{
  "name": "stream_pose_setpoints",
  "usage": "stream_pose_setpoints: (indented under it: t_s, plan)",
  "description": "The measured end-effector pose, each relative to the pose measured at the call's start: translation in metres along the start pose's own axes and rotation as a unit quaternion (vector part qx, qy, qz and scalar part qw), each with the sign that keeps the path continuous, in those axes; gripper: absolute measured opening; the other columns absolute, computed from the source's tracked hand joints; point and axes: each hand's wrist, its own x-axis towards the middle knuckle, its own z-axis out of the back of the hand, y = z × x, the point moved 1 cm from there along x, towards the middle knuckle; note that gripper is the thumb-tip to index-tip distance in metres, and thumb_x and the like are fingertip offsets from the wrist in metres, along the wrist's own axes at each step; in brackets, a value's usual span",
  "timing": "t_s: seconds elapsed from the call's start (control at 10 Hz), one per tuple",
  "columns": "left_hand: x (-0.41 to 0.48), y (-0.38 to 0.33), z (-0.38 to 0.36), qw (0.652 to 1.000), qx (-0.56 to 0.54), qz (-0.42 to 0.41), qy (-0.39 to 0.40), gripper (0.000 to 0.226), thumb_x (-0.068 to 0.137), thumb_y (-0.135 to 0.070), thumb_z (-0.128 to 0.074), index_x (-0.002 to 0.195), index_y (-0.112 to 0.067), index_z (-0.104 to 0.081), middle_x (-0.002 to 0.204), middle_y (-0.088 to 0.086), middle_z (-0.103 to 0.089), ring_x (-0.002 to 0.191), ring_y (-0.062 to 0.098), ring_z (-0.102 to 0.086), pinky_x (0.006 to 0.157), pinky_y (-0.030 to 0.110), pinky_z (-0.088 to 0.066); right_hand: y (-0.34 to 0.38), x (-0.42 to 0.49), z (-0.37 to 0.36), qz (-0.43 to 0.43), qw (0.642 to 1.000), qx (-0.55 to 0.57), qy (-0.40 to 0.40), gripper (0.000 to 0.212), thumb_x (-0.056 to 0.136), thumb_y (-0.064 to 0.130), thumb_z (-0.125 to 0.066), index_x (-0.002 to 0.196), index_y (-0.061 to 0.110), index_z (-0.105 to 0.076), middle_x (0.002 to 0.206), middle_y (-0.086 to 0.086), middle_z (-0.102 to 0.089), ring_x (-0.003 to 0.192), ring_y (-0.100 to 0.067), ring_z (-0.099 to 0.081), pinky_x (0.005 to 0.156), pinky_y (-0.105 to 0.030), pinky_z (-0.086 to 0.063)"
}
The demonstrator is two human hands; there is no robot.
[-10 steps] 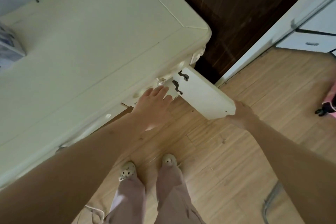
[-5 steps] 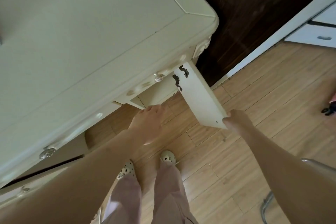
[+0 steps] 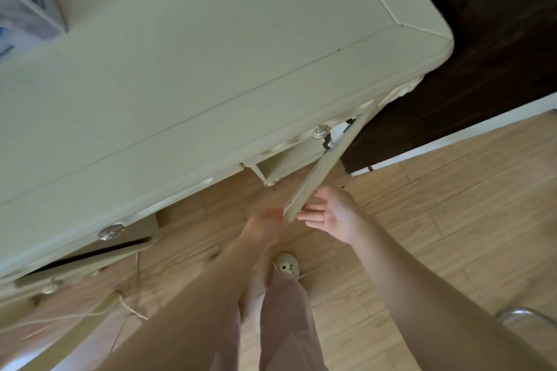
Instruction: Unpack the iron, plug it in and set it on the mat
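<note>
R hand [image 3: 330, 215] flat, fingers straight, tips against the free edge of the door [image 3: 325, 172], which runs up-right from it to the cabinet [image 3: 211, 54]. L hand [image 3: 263, 226] is just left of that edge, touching it; grip: can't tell. Blue-white box [image 3: 27, 0] on cabinet top, far up-left of L hand. Iron's place: can't tell.

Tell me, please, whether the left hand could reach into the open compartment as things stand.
Probably yes: the door is swung out, with the right hand at its free edge, and the left hand lies just before the compartment with nothing seen between.
</note>
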Motion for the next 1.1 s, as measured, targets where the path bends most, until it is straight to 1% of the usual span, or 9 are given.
stream_pose_setpoints:
  t_s: [0.1, 0.2, 0.3, 0.4, 0.5, 0.6, 0.7, 0.9, 1.1]
  plan:
    - [0.011, 0.005, 0.006, 0.988, -0.137, 0.056, 0.037, 0.032, 0.096, -0.004, -0.043, 0.127, 0.003, -0.048, 0.102, 0.012, -0.058, 0.087, 0.021, -0.058, 0.087, 0.031, -0.047, 0.006, 0.003, -0.004, -0.018, 0.996, 0.086, 0.027, 0.041, 0.096, 0.028, -0.036, 0.121, -0.001, -0.052, 0.138, -0.033, -0.041, 0.131, -0.050, -0.034, 0.113, -0.049, -0.028]
    - [0.013, 0.000, 0.013, 0.961, -0.254, 0.090, 0.057, 0.030, 0.097, -0.007, -0.039, 0.125, 0.004, -0.044, 0.116, 0.022, -0.053, 0.098, 0.031, -0.056, 0.099, 0.043, -0.041, 0.011, 0.007, -0.008, -0.025, 0.990, 0.131, 0.054, 0.052, 0.095, 0.035, -0.036, 0.130, -0.003, -0.046, 0.143, -0.035, -0.032, 0.138, -0.047, -0.015, 0.112, -0.047, -0.028]
    - [0.024, -0.004, 0.024, 0.940, -0.321, 0.092, 0.076, 0.023, 0.097, -0.007, -0.035, 0.112, 0.004, -0.048, 0.115, 0.021, -0.056, 0.113, 0.032, -0.055, 0.102, 0.052, -0.037, 0.022, 0.006, -0.016, -0.018, 0.992, 0.110, 0.064, 0.054, 0.096, 0.036, -0.034, 0.125, -0.008, -0.047, 0.112, -0.022, -0.059, 0.126, -0.039, -0.046, 0.110, -0.043, -0.027]
    - [0.030, -0.010, 0.035, 0.933, -0.342, 0.079, 0.076, 0.030, 0.096, -0.003, -0.033, 0.121, 0.001, -0.049, 0.124, 0.016, -0.058, 0.115, 0.028, -0.056, 0.102, 0.054, -0.037, 0.031, 0.009, -0.025, -0.017, 0.989, 0.130, 0.068, 0.040, 0.097, 0.026, -0.033, 0.113, -0.006, -0.052, 0.106, -0.019, -0.060, 0.100, -0.028, -0.058, 0.110, -0.041, -0.029]
    - [0.040, -0.015, 0.044, 0.928, -0.359, 0.058, 0.082, 0.031, 0.097, -0.002, -0.033, 0.124, -0.001, -0.047, 0.119, 0.014, -0.061, 0.110, 0.025, -0.058, 0.095, 0.047, -0.039, 0.040, 0.010, -0.035, 0.000, 0.983, 0.178, 0.052, 0.029, 0.094, 0.009, -0.034, 0.111, -0.006, -0.052, 0.118, -0.020, -0.057, 0.118, -0.031, -0.052, 0.112, -0.042, -0.029]
    - [0.042, -0.023, 0.045, 0.911, -0.398, 0.041, 0.095, 0.051, 0.096, 0.001, -0.031, 0.145, -0.011, -0.027, 0.143, 0.011, -0.046, 0.129, 0.021, -0.048, 0.101, 0.047, -0.036, 0.045, 0.015, -0.044, 0.008, 0.978, 0.207, 0.038, 0.042, 0.093, 0.002, -0.031, 0.133, -0.006, -0.040, 0.136, -0.019, -0.048, 0.131, -0.030, -0.043, 0.110, -0.046, -0.029]
    - [0.047, -0.030, 0.043, 0.903, -0.419, 0.013, 0.097, 0.053, 0.097, -0.004, -0.036, 0.145, -0.023, -0.028, 0.145, 0.000, -0.044, 0.132, 0.016, -0.043, 0.096, 0.050, -0.035, 0.050, 0.020, -0.052, 0.008, 0.978, 0.205, 0.043, 0.047, 0.092, 0.001, -0.029, 0.138, 0.001, -0.037, 0.141, -0.013, -0.046, 0.136, -0.025, -0.037, 0.110, -0.053, -0.025]
    - [0.053, -0.034, 0.040, 0.919, -0.381, -0.018, 0.096, 0.043, 0.097, -0.013, -0.043, 0.138, -0.025, -0.039, 0.147, -0.005, -0.042, 0.132, 0.014, -0.041, 0.094, 0.044, -0.034, 0.051, 0.028, -0.059, -0.003, 0.978, 0.207, 0.031, 0.045, 0.094, 0.007, -0.028, 0.136, 0.004, -0.042, 0.138, -0.009, -0.051, 0.136, -0.023, -0.036, 0.113, -0.053, -0.020]
    - [0.025, -0.040, 0.039, 0.947, -0.308, 0.000, 0.091, 0.046, 0.095, 0.000, -0.037, 0.138, -0.017, -0.037, 0.134, 0.002, -0.051, 0.126, 0.021, -0.047, 0.100, 0.042, -0.035, 0.050, 0.020, -0.065, 0.016, 0.992, 0.128, 0.005, 0.034, 0.094, 0.017, -0.038, 0.125, 0.009, -0.049, 0.129, -0.010, -0.052, 0.119, -0.026, -0.046, 0.099, -0.049, -0.031]
